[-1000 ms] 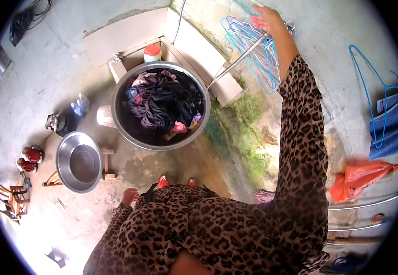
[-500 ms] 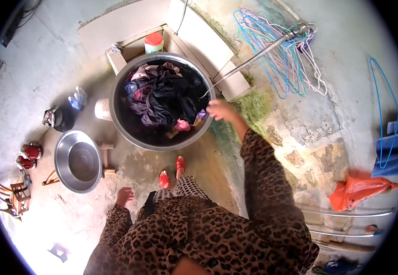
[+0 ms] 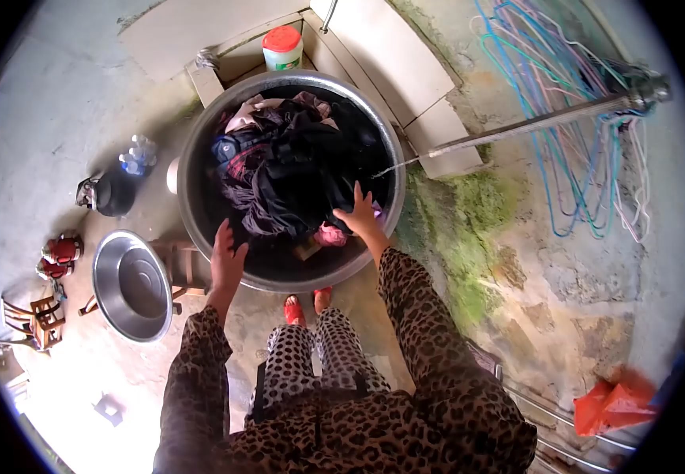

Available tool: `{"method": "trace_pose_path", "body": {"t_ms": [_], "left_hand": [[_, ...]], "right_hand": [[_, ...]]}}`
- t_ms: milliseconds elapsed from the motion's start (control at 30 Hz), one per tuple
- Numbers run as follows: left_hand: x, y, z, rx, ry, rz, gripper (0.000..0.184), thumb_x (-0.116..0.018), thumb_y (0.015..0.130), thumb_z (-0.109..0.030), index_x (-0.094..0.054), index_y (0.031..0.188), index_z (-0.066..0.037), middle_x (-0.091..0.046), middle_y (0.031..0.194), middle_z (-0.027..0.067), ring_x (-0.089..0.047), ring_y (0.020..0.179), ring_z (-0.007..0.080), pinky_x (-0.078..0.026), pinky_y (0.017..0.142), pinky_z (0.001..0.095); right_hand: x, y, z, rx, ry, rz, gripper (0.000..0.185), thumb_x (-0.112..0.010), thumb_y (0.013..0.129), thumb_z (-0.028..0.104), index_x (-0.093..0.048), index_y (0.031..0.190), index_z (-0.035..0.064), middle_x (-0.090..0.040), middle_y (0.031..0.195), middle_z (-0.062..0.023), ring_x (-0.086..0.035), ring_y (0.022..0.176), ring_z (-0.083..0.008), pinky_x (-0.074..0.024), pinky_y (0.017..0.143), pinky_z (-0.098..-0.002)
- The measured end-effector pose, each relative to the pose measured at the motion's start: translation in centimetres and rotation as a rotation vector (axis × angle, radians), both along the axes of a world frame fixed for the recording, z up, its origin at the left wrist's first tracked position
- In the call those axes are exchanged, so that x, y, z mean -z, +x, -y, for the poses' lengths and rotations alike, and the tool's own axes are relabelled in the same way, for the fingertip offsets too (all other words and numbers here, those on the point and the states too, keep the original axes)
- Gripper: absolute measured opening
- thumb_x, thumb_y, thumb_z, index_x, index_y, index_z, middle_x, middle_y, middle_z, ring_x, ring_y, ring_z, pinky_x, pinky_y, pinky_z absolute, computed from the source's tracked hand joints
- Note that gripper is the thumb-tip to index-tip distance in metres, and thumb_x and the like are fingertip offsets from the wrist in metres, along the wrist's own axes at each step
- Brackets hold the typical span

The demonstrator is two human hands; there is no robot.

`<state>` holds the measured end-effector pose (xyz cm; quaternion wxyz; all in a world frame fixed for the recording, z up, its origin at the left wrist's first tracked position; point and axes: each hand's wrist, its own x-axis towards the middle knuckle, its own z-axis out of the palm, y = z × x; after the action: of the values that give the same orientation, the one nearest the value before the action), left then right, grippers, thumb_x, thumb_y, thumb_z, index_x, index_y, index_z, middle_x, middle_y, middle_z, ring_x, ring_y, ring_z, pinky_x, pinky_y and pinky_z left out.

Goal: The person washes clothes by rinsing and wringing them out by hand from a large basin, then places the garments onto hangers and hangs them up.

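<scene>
A large metal basin (image 3: 192, 207) holds a heap of mostly dark clothes (image 3: 291, 158), with a pink cloth (image 3: 330, 235) near its front edge. Over the basin's right front part, close to the pink cloth and dark fabric, is my right hand (image 3: 360, 215), fingers spread and holding nothing. At the left front rim my left hand (image 3: 228, 257) reaches in over the basin, its fingers apart and empty. Whether either hand touches the clothes I cannot tell. Thin water runs into the basin from a long pipe (image 3: 532, 126) on the right.
A tub with a red lid (image 3: 282, 49) stands behind the basin. At left, a smaller metal basin (image 3: 105, 296) rests on a wooden stool (image 3: 188, 268). Several hangers (image 3: 548, 118) hang at upper right. A red bag (image 3: 615, 407) lies at lower right.
My right hand has moved from beside the right rim to over the clothes. My left hand has risen from near my side to the basin's front. The view has moved closer to the basin.
</scene>
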<state>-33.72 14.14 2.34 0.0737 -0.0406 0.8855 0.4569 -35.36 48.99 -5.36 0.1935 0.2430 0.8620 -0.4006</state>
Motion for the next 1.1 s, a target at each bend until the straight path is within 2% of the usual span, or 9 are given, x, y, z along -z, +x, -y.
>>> {"method": "trace_pose_path", "body": {"t_ms": [200, 400, 500, 700, 733, 833, 900, 1000, 1100], "left_hand": [[0.0, -7.1, -9.4, 0.330, -0.331, -0.271, 0.099, -0.080, 0.067, -0.017, -0.026, 0.149, -0.022, -0.024, 0.154, 0.0134, -0.025, 0.139, 0.0382, -0.027, 0.111, 0.0509], [3.4, -9.1, -12.4, 0.708, -0.750, -0.135, 0.104, -0.081, 0.071, -0.037, -0.015, 0.151, -0.037, 0.003, 0.160, 0.0063, 0.003, 0.145, 0.0408, -0.023, 0.101, 0.0729], [7.0, -8.8, -10.9, 0.769, -0.906, -0.167, 0.096, -0.071, 0.076, -0.053, -0.015, 0.152, -0.032, 0.003, 0.159, 0.0106, 0.000, 0.144, 0.0439, -0.028, 0.100, 0.0715], [12.5, -9.6, -8.7, 0.832, -1.039, -0.233, 0.089, -0.059, 0.082, -0.061, -0.016, 0.152, -0.028, -0.005, 0.158, 0.0148, -0.006, 0.143, 0.0464, -0.032, 0.097, 0.0692], [13.0, -10.0, -8.6, 0.841, -1.056, -0.224, 0.087, -0.058, 0.083, -0.061, -0.017, 0.152, -0.028, -0.009, 0.158, 0.0144, -0.007, 0.143, 0.0463, -0.033, 0.098, 0.0677], [15.0, -11.5, -8.3, 0.884, -1.091, -0.181, 0.085, -0.057, 0.084, -0.060, -0.018, 0.152, -0.027, -0.012, 0.158, 0.0137, -0.008, 0.142, 0.0470, -0.035, 0.098, 0.0653], [15.3, -12.8, -8.8, 0.926, -1.111, -0.116, 0.081, -0.054, 0.087, -0.059, -0.020, 0.152, -0.024, -0.015, 0.157, 0.0138, -0.009, 0.142, 0.0475, -0.038, 0.097, 0.0605], [15.6, -15.2, -9.6, 0.979, -1.141, -0.046, 0.080, -0.053, 0.088, -0.058, -0.022, 0.152, -0.021, -0.017, 0.156, 0.0162, -0.010, 0.142, 0.0474, -0.043, 0.093, 0.0551], [16.1, -17.0, -10.3, 1.032, -1.200, 0.024, 0.077, -0.054, 0.089, -0.055, -0.025, 0.150, -0.020, -0.019, 0.155, 0.0166, -0.012, 0.141, 0.0475, -0.045, 0.092, 0.0522]], "right_hand": [[4.5, 2.8, 6.0, -0.296, 0.383, -0.286, 0.095, -0.078, 0.070, 0.042, -0.029, 0.148, 0.0170, -0.003, 0.154, -0.0293, -0.028, 0.119, -0.0691, -0.0348, 0.095, -0.0684], [4.8, 3.5, 5.5, -0.711, 0.540, -0.077, 0.072, -0.067, 0.082, 0.038, -0.038, 0.145, 0.0180, -0.010, 0.155, -0.0244, -0.032, 0.125, -0.0567, -0.0353, 0.092, -0.0654], [8.4, 2.9, 5.4, -0.729, 0.500, 0.082, 0.058, -0.054, 0.093, 0.030, -0.035, 0.147, 0.0233, -0.006, 0.158, -0.0136, -0.036, 0.125, -0.0470, -0.0255, 0.096, -0.0743], [12.0, 1.0, 3.9, -0.705, 0.529, 0.148, 0.060, -0.043, 0.096, 0.035, -0.023, 0.151, 0.0230, -0.033, 0.148, -0.0186, -0.035, 0.131, -0.0402, -0.0184, 0.108, -0.0581], [6.9, -2.3, 4.1, -0.598, 0.406, 0.419, 0.049, -0.023, 0.103, 0.031, -0.021, 0.152, 0.0264, -0.022, 0.156, -0.0096, -0.019, 0.142, -0.0370, -0.0146, 0.114, -0.0551], [16.2, -1.1, 2.3, -0.500, 0.310, 0.226, 0.052, -0.022, 0.102, 0.041, -0.019, 0.152, 0.0258, -0.021, 0.157, -0.0056, -0.019, 0.143, -0.0334, -0.0154, 0.116, -0.0502], [15.6, -1.1, 1.5, -0.253, -0.205, 0.327, 0.057, -0.023, 0.100, 0.049, -0.023, 0.150, 0.0219, -0.020, 0.157, -0.0032, -0.023, 0.142, -0.0276, -0.0166, 0.116, -0.0454], [17.3, -3.5, 1.6, -0.926, 0.799, 0.378, 0.060, -0.024, 0.099, 0.053, -0.026, 0.149, 0.0193, -0.026, 0.155, -0.0049, -0.031, 0.139, -0.0230, -0.0227, 0.116, -0.0410], [19.7, -4.8, 1.4, -0.402, 0.259, 0.217, 0.058, -0.026, 0.100, 0.051, -0.029, 0.148, 0.0190, -0.035, 0.150, -0.0051, -0.039, 0.133, -0.0243, -0.0296, 0.113, -0.0423]]}}
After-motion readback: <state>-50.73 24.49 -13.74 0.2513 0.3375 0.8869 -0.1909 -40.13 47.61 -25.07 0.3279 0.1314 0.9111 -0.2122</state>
